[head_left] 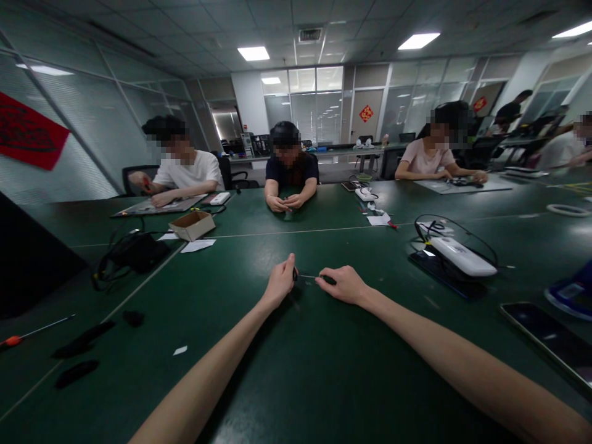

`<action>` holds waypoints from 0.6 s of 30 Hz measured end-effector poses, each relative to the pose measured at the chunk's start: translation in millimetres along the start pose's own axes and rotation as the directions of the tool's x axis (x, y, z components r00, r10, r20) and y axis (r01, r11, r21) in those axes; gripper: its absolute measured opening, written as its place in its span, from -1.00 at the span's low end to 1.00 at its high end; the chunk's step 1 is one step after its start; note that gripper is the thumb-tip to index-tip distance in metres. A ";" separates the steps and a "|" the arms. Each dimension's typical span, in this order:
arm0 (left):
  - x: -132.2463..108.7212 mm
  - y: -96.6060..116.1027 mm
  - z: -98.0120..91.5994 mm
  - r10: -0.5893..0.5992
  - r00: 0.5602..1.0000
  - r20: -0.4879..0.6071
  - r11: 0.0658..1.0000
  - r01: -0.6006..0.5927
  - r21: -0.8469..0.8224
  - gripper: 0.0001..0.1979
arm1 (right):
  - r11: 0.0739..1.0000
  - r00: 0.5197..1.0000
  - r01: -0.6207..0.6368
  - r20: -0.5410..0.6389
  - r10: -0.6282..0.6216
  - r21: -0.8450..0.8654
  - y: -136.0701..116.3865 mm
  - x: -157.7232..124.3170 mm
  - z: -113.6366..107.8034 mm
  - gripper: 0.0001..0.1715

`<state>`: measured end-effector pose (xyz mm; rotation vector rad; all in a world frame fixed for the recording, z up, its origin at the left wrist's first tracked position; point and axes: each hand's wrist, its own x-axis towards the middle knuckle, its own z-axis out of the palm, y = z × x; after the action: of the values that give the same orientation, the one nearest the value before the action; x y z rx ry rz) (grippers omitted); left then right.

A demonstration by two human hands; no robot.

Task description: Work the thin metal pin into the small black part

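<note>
A thin wire (307,277) is stretched just above the middle of the frame, close over the green table (296,370). It has a small dark piece at each end (too small to say what these pieces are). The left hand (279,285) has its fingers curled closed on the left end, with the thumb on top. The right hand (345,284) pinches the right end with the fingers folded down and the knuckles toward the camera. Both forearms come in from the bottom edge and meet at the wire.

To the right of the hands, a white flat device (462,256) lies on a dark slab, with a black cable (430,226) looped around it. A phone (550,338) lies near the right edge. In the left part of the frame, a small cardboard box (192,224) stands beside some white paper slips (198,245), and a bundle of black cables (132,253) lies near it. At the lower left edge there is a screwdriver (32,332) with an orange handle, with some black scraps (83,339) beside it. On the far side of the table, in the upper half of the frame, three people sit with their hands on the table top.
</note>
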<state>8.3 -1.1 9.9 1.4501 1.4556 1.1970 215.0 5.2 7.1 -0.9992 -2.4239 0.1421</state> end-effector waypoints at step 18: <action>-0.4 1.7 -0.4 0.077 0.997 -0.017 0.993 -0.075 0.094 -0.39 | 0.998 0.999 0.027 0.031 -0.025 -0.052 -1.4 0.4 -2.5 -0.55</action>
<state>8.5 -1.7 11.6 1.5732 1.4996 1.2067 215.1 4.2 9.8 -0.9943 -2.4789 0.0859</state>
